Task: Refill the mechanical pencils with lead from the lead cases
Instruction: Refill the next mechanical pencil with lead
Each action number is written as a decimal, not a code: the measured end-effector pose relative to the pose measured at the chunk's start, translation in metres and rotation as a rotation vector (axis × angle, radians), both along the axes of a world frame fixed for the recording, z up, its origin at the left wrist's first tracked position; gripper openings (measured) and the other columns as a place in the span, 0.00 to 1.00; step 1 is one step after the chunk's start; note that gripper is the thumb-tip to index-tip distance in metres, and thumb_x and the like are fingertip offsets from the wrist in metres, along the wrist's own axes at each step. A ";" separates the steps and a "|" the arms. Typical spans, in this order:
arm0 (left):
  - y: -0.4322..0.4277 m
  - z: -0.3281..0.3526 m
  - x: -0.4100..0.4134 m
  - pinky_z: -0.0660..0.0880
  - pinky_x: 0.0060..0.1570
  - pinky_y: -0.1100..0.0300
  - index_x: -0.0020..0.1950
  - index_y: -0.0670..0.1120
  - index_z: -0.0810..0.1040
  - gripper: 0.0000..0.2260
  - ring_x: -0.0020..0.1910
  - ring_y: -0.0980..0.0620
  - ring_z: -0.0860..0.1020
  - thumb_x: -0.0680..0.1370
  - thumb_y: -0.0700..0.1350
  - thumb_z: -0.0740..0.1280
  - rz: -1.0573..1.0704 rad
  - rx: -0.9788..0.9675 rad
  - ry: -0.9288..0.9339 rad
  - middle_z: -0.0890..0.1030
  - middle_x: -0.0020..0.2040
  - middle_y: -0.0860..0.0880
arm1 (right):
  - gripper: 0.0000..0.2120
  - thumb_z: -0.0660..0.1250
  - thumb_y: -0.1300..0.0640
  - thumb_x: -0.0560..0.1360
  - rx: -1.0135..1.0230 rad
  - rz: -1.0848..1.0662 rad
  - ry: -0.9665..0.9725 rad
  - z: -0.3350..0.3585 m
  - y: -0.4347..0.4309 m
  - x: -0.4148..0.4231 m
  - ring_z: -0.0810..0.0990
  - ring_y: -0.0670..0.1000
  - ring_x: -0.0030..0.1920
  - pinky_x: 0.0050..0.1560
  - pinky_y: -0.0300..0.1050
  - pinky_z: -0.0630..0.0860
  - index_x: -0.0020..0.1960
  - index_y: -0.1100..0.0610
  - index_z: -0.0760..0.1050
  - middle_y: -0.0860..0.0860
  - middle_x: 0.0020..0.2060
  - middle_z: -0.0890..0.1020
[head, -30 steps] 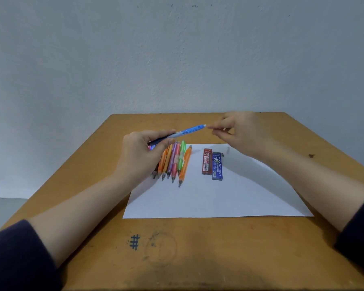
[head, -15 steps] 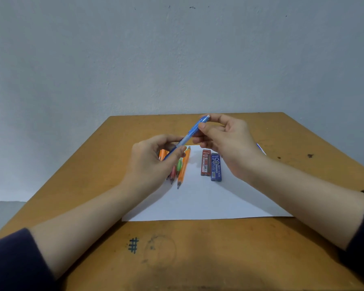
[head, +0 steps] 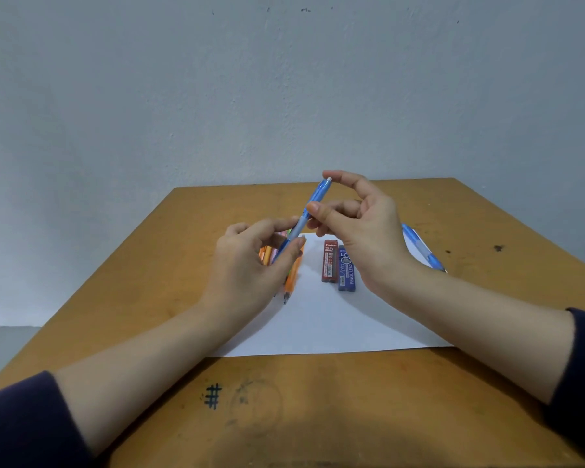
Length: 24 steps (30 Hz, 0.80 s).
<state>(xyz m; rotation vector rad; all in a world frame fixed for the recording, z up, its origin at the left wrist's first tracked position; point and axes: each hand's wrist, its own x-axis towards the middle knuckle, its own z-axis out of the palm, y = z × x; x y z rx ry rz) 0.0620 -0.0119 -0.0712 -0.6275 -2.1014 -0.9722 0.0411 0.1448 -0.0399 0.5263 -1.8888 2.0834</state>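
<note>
Lying side by side on the paper (head: 318, 325), touching, are the two lead cases. The red case (head: 330, 261) reads "2B" under a brand word too small to make out. The blue case (head: 347, 273) reads "Alpha" and "PENCIL LEAD", with a large numeral partly behind the right hand (head: 368, 231). A "#" (head: 213, 396) is inked on the table (head: 487, 224) near its front edge, beside a faint scuffed ring (head: 255, 405).

The blue pencil (head: 314, 197) is held tilted in the air above the paper. The left hand (head: 247, 268) pinches its lower end, and the right hand pinches its middle, forefinger arched to the cap. The left hand hides most of the row of pencils (head: 293, 275). The right wrist partly covers a second blue pencil (head: 423, 248) at the paper's right edge.
</note>
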 end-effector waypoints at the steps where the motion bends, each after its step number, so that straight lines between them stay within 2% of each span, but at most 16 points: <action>1: 0.000 0.000 0.000 0.76 0.48 0.48 0.56 0.49 0.81 0.14 0.42 0.67 0.78 0.75 0.53 0.65 0.011 -0.015 0.017 0.80 0.40 0.62 | 0.18 0.71 0.66 0.72 0.001 -0.006 0.001 0.000 0.000 -0.001 0.81 0.49 0.33 0.38 0.38 0.76 0.59 0.55 0.72 0.53 0.32 0.83; 4: 0.002 -0.002 -0.001 0.71 0.51 0.57 0.58 0.50 0.80 0.15 0.43 0.71 0.75 0.74 0.53 0.65 0.018 -0.037 0.019 0.77 0.40 0.65 | 0.19 0.70 0.67 0.72 -0.009 -0.012 -0.017 0.000 0.001 -0.003 0.80 0.48 0.31 0.38 0.38 0.77 0.61 0.57 0.73 0.55 0.32 0.82; 8: 0.001 -0.001 -0.003 0.66 0.55 0.65 0.64 0.52 0.77 0.20 0.50 0.66 0.75 0.74 0.57 0.64 -0.013 -0.125 -0.097 0.78 0.43 0.65 | 0.20 0.69 0.67 0.73 0.010 -0.036 -0.059 0.007 0.007 -0.009 0.78 0.47 0.29 0.38 0.38 0.77 0.63 0.56 0.74 0.56 0.32 0.81; 11: -0.001 0.001 -0.004 0.59 0.56 0.77 0.66 0.51 0.76 0.18 0.58 0.62 0.73 0.78 0.55 0.66 -0.016 -0.228 -0.242 0.79 0.52 0.61 | 0.20 0.69 0.68 0.73 0.043 -0.062 -0.119 0.016 0.017 -0.017 0.76 0.45 0.27 0.35 0.36 0.76 0.62 0.55 0.75 0.53 0.31 0.81; 12: -0.002 0.000 -0.006 0.60 0.58 0.76 0.68 0.50 0.74 0.20 0.62 0.60 0.72 0.78 0.55 0.64 -0.009 -0.279 -0.276 0.79 0.58 0.58 | 0.19 0.69 0.68 0.73 0.056 -0.064 -0.143 0.019 0.021 -0.020 0.76 0.45 0.27 0.34 0.36 0.75 0.62 0.55 0.75 0.52 0.31 0.81; 13: -0.004 -0.001 -0.008 0.61 0.63 0.71 0.70 0.50 0.72 0.22 0.67 0.59 0.69 0.79 0.57 0.62 0.008 -0.356 -0.296 0.77 0.64 0.55 | 0.19 0.68 0.68 0.73 0.077 -0.062 -0.170 0.022 0.025 -0.022 0.76 0.46 0.28 0.34 0.36 0.75 0.62 0.55 0.75 0.52 0.31 0.81; 15: -0.007 -0.004 -0.011 0.58 0.72 0.59 0.75 0.49 0.64 0.29 0.74 0.57 0.60 0.78 0.62 0.56 0.051 -0.542 -0.364 0.66 0.74 0.53 | 0.19 0.68 0.69 0.73 0.125 -0.049 -0.241 0.028 0.034 -0.027 0.76 0.48 0.30 0.34 0.36 0.75 0.62 0.55 0.76 0.54 0.34 0.82; 16: -0.008 -0.005 -0.013 0.54 0.74 0.56 0.77 0.50 0.60 0.30 0.76 0.58 0.56 0.78 0.63 0.54 0.071 -0.624 -0.424 0.60 0.76 0.53 | 0.19 0.68 0.69 0.73 0.151 -0.039 -0.282 0.030 0.038 -0.028 0.77 0.49 0.30 0.33 0.36 0.76 0.61 0.56 0.76 0.55 0.35 0.81; 19: -0.009 -0.006 -0.015 0.48 0.76 0.54 0.79 0.52 0.51 0.31 0.76 0.60 0.48 0.79 0.63 0.52 0.099 -0.751 -0.531 0.51 0.78 0.55 | 0.17 0.67 0.70 0.73 0.304 -0.029 -0.396 0.035 0.051 -0.034 0.78 0.47 0.26 0.31 0.35 0.77 0.60 0.58 0.76 0.57 0.36 0.81; 24: -0.008 -0.004 -0.014 0.47 0.75 0.54 0.78 0.52 0.51 0.30 0.76 0.59 0.49 0.79 0.63 0.50 0.111 -0.783 -0.551 0.52 0.78 0.55 | 0.14 0.68 0.70 0.73 0.521 -0.105 -0.526 0.038 0.070 -0.044 0.79 0.49 0.29 0.31 0.37 0.79 0.58 0.62 0.76 0.58 0.37 0.81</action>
